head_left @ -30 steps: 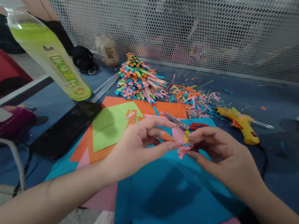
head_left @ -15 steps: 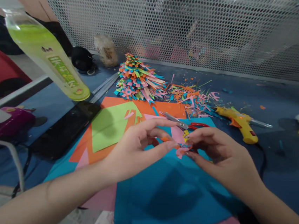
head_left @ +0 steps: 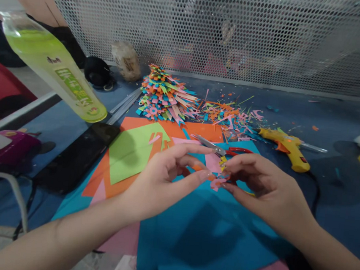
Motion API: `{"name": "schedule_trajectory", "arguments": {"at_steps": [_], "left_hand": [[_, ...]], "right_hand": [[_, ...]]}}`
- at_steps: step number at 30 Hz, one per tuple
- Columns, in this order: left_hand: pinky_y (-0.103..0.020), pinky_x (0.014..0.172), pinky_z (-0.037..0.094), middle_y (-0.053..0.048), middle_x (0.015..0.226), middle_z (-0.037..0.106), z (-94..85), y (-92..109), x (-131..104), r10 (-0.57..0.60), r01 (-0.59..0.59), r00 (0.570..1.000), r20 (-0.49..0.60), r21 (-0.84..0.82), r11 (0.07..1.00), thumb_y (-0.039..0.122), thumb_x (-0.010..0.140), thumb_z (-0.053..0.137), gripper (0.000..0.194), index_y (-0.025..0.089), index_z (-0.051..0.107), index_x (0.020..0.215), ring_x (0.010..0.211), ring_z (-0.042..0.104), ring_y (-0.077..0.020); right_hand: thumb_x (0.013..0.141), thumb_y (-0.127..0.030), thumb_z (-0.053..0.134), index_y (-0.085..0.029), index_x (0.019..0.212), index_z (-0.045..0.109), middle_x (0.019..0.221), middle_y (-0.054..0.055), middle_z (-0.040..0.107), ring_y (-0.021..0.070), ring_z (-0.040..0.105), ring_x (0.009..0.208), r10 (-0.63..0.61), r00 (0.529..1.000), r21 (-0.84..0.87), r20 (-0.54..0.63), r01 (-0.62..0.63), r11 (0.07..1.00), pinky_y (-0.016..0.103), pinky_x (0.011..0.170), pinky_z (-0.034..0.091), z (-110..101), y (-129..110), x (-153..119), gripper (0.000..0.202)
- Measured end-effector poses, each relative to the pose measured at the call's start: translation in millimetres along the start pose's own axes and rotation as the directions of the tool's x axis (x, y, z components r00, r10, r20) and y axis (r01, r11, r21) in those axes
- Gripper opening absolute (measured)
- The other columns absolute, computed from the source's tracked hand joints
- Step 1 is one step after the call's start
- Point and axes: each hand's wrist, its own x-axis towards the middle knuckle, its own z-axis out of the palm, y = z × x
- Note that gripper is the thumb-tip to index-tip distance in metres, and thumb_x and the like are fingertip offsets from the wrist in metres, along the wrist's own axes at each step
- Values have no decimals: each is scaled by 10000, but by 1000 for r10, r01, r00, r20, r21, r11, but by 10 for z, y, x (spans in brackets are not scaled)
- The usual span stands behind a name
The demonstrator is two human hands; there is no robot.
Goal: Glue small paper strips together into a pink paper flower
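Observation:
Above a blue paper sheet (head_left: 208, 235), my left hand (head_left: 166, 180) and my right hand (head_left: 261, 185) are raised close together. Between their fingertips is a small cut-paper piece (head_left: 217, 182) with pink, blue and orange parts. My left thumb and fingers pinch its orange side, while my right thumb and fingers close on the other side. A bit of yellow (head_left: 223, 161) shows by my right fingertips; whether it belongs to the piece I cannot tell. Just behind the hands lie scissors (head_left: 238, 150) with red handles.
A paper cone tree (head_left: 158, 94) stands at the back beside a heap of paper scraps (head_left: 229, 116). To the right lies a yellow glue gun (head_left: 288, 147). On the left are a drink bottle (head_left: 59, 68), a black phone (head_left: 77, 157) and a green sheet (head_left: 130, 151).
Both hands keep nearly the same pose, with the paper piece turned very slightly between the fingertips. The whole view has shifted a little.

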Motion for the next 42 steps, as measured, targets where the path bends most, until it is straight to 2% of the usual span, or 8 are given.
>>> {"name": "schedule_trajectory", "arguments": {"at_steps": [11, 16, 21, 23, 27, 29, 33, 42], "left_hand": [[-274, 762, 492, -34, 839, 688, -31, 33, -24, 79, -81, 996, 28, 98, 992, 226, 790, 661, 393, 179, 554, 1165, 857, 659, -175], [-251, 666, 476, -20, 800, 680, -16, 32, -20, 62, -58, 998, -31, 128, 990, 189, 758, 682, 382, 177, 577, 1125, 778, 650, -158], [-267, 652, 455, -45, 850, 699, -45, -8, -6, 90, -93, 994, -57, -52, 994, 408, 797, 636, 402, 195, 582, 1133, 812, 645, -180], [-273, 614, 440, -65, 890, 700, -63, -26, 13, 60, -77, 993, -106, -167, 983, 541, 830, 523, 459, 198, 591, 1127, 795, 630, -185], [-248, 563, 407, -60, 838, 677, -45, -73, 54, -171, 163, 985, -18, -214, 963, 461, 824, 568, 421, 174, 575, 1132, 721, 597, -157], [-225, 550, 397, -33, 770, 652, -12, -101, 61, -219, 230, 973, 75, -214, 949, 353, 787, 648, 409, 163, 558, 1138, 669, 581, -126], [-191, 553, 415, 5, 703, 627, 38, -131, 43, -219, 278, 952, 212, -307, 910, 210, 749, 694, 421, 161, 531, 1134, 605, 572, -81], [-226, 662, 501, 32, 706, 620, 61, -117, 11, -229, 284, 954, 195, -339, 897, 91, 665, 736, 486, 188, 536, 1098, 650, 611, -87]], "right_hand": [[736, -244, 705, -284, 938, 581, 838, -3, 682, 179, 684, 766, -79, 997, 0, 11, 79, 997, 317, 717, 592, -24, 64, 11, 240], [757, -220, 679, -276, 961, 576, 835, 3, 689, 176, 690, 754, -142, 990, 4, 24, 142, 990, 306, 704, 591, -12, 56, 22, 235], [783, -208, 657, -273, 964, 574, 844, -4, 678, 156, 675, 736, -270, 963, -169, -2, 266, 949, 267, 644, 582, -19, 93, 17, 209], [803, -161, 624, -255, 966, 575, 851, 0, 669, 150, 664, 770, -431, 902, -332, 30, 415, 847, 267, 672, 577, -52, 122, 3, 194], [872, -108, 487, -194, 1018, 590, 1028, 66, 671, 181, 613, 1026, -740, 593, -523, 318, 760, 385, 351, 903, 530, -144, 176, -65, 198], [911, -138, 416, -191, 1018, 601, 1103, 78, 657, 185, 575, 1116, -767, 502, -551, 400, 800, 236, 351, 947, 510, -173, 192, -100, 220], [919, -150, 389, -191, 992, 605, 1084, 80, 666, 186, 578, 1117, -780, 481, -580, 400, 792, 190, 349, 913, 537, -169, 202, -119, 231], [901, -110, 404, -126, 981, 588, 1043, 113, 627, 207, 585, 1057, -783, 468, -547, 409, 813, 200, 362, 912, 533, -137, 195, -69, 202]]}}
